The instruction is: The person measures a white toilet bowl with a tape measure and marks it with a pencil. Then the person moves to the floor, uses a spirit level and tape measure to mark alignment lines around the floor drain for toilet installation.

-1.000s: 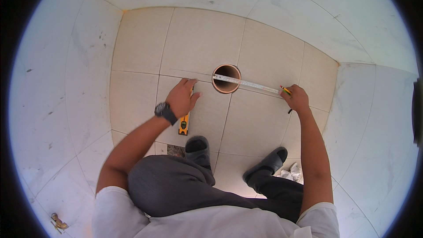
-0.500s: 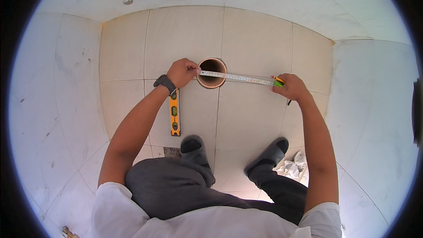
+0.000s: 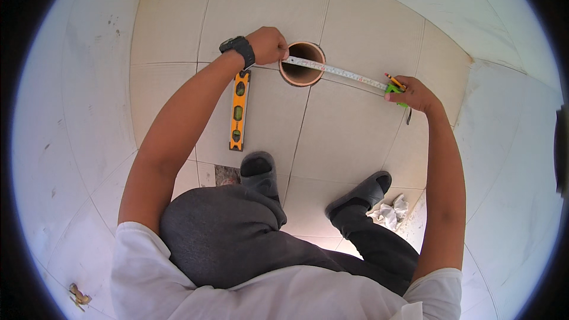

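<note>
A tape measure's white blade (image 3: 347, 73) stretches across the round mouth of a pipe (image 3: 303, 80) set in the floor. My left hand (image 3: 267, 45), with a dark watch on the wrist, pinches the blade's end at the pipe's left rim. At the other end, my right hand (image 3: 413, 93) is closed round the green tape measure case (image 3: 393, 90). An orange pencil (image 3: 396, 82) sticks out of that same hand. Below my left wrist, a yellow spirit level (image 3: 239, 111) with several green vials lies on the tiles, apart from both hands.
Beige floor tiles (image 3: 349, 136) meet pale walls (image 3: 510, 118) on both sides and at the far edge. My feet, in dark slides (image 3: 259, 169), stand just behind the pipe. Crumpled white paper or cloth (image 3: 389, 212) lies by the right foot. A brass tap (image 3: 79, 296) shows at lower left.
The view has tilted and shifted, so the floor and pipe appear turned and the far wall's metal valve has left the picture. Both hands keep their hold on the tape measure.
</note>
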